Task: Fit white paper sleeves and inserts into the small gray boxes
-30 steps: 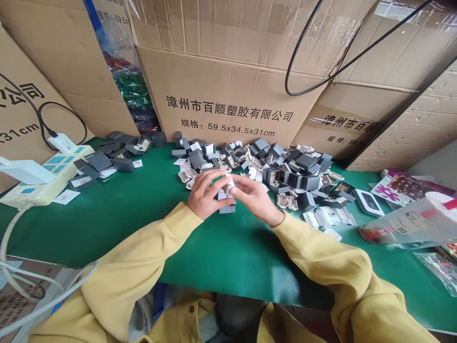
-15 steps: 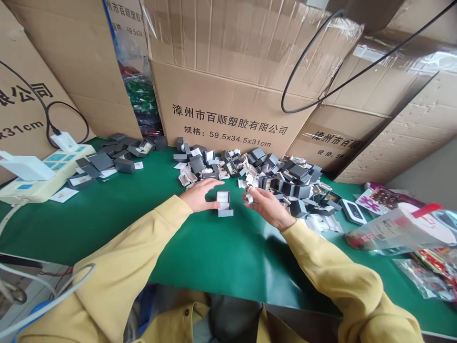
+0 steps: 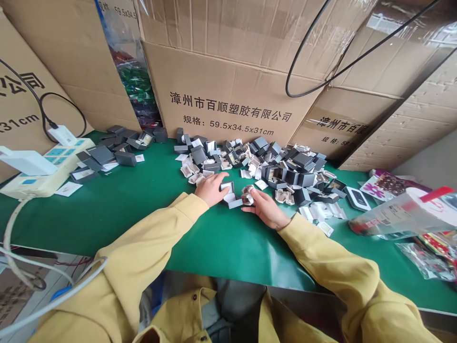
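Note:
A small dark grey box [image 3: 233, 204] with a white lining stands open on the green table, its lid raised. My left hand [image 3: 211, 189] is at its left side, with the thumb against the lid's edge and the index finger behind it. Just right of the box, my right hand [image 3: 267, 208] pinches a crumpled beige-white box insert [image 3: 247, 195] between thumb and fingers. The insert is close beside the box; whether they touch, I cannot tell. Behind both hands lies a heap of grey boxes [image 3: 300, 162] and pale inserts.
More grey boxes [image 3: 102, 155] lie at the left by a power strip [image 3: 32, 185] with chargers. Cardboard cartons [image 3: 228, 85] wall the back. To the right are a white device [image 3: 357, 199], a plastic cup [image 3: 396, 216] on its side and packets [image 3: 426, 259].
The box has turned and shifted slightly right, with my left hand following it. My right hand has brought the insert down close to the box. A white piece now lies behind them.

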Available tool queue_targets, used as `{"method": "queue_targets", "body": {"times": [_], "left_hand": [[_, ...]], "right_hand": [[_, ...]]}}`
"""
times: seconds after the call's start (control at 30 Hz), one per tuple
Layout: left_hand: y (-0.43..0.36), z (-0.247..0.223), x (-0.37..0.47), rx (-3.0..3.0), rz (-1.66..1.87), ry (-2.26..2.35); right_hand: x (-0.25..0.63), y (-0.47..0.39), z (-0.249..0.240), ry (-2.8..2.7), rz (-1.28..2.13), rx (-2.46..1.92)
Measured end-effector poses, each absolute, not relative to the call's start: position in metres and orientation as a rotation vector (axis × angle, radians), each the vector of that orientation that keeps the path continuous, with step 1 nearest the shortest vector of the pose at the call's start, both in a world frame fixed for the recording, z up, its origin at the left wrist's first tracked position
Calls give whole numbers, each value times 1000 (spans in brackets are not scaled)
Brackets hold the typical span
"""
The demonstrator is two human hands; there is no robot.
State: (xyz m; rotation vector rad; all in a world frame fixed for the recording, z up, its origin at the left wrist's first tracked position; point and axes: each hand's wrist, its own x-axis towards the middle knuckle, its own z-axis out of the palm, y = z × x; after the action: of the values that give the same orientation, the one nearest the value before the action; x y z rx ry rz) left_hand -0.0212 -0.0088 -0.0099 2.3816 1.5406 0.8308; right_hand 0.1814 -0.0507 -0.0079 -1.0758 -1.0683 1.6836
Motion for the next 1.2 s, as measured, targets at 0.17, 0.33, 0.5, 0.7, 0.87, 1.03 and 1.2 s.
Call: {"method": "queue_targets", "body": {"times": [0.17, 0.33, 0.5, 0.7, 0.87, 1.03, 1.2], "left_hand": [[-11, -7, -21, 2278, 886, 1808], [-14, -2, -25, 2375, 833, 1768], [-10, 2, -38, 2495, 742, 1446], [1, 1, -54, 2510, 666, 1015], [0, -3, -53, 2425, 717, 1029], [-5, -4, -46, 2366, 738, 1037], [-6, -6, -42, 2316, 753, 1018]], "right_hand": [[179, -52, -10, -1114, 1579, -1042], [178, -45, -16, -1165, 1538, -983], [181, -41, -22, -1181, 1551, -934], [183, -39, -25, -1166, 1525, -953], [182, -40, -25, -1110, 1461, -977], [185, -37, -26, -1190, 1298, -1013], [186, -19, -27, -1324, 1242, -1005]]}}
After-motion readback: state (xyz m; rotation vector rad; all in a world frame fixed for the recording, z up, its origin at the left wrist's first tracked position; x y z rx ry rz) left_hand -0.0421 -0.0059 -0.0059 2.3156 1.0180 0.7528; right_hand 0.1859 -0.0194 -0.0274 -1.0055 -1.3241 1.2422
